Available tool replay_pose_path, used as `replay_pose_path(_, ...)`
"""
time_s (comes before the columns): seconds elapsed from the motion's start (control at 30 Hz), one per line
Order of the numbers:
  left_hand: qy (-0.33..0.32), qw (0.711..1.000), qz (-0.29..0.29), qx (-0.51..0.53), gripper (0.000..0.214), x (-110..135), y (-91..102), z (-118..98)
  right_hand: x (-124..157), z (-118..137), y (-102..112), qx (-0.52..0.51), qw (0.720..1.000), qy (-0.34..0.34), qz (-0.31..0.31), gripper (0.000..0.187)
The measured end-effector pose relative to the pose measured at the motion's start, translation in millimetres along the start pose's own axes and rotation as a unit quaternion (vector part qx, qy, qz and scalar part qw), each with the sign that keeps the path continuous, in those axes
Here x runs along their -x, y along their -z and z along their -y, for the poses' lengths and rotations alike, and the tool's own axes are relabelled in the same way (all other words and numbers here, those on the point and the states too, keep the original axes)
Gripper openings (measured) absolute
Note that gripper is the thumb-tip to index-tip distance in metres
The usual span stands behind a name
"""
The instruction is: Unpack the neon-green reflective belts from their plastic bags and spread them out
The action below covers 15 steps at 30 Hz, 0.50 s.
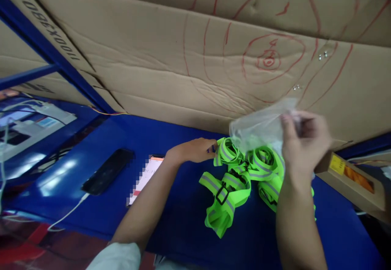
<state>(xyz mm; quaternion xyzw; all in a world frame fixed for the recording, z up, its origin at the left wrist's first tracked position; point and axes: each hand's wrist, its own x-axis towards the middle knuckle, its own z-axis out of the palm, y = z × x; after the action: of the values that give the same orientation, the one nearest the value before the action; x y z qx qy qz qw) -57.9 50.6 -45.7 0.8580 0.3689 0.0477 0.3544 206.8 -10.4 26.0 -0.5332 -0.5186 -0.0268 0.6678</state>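
Right of centre on the blue table (180,217), green reflective straps (262,164) lie in loose rolls. Above their far side, the right hand (305,137) pinches a clear plastic bag (259,125) between thumb and fingers. The left hand (197,150), fingers slightly bent, reaches their far-left roll; whether it grips, I cannot tell.

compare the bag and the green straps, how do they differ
Colour: the bag is see-through and whitish, while the straps are bright green with grey stripes.
Place: the bag is held up in the right hand; the straps lie on the blue table.
Build: the straps are coiled and looped bands with a black buckle, whereas the bag is a thin sheet.
Both look flexible.
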Motion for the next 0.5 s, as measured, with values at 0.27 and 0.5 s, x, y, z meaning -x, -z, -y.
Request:
replay_pose_path(0.27,0.1,0.984,-0.064,-0.131,0.038,16.5,6.8,-18.7,-33.5,-41.8,51.2,0.009,0.995,-0.08,0.063,0.037)
replay_pose_path(0.5,0.005,0.981,-0.195,0.009,0.073,21.3,2.8,-43.8,-10.2,-11.5,26.1,-0.133,0.982,-0.104,0.084,0.026)
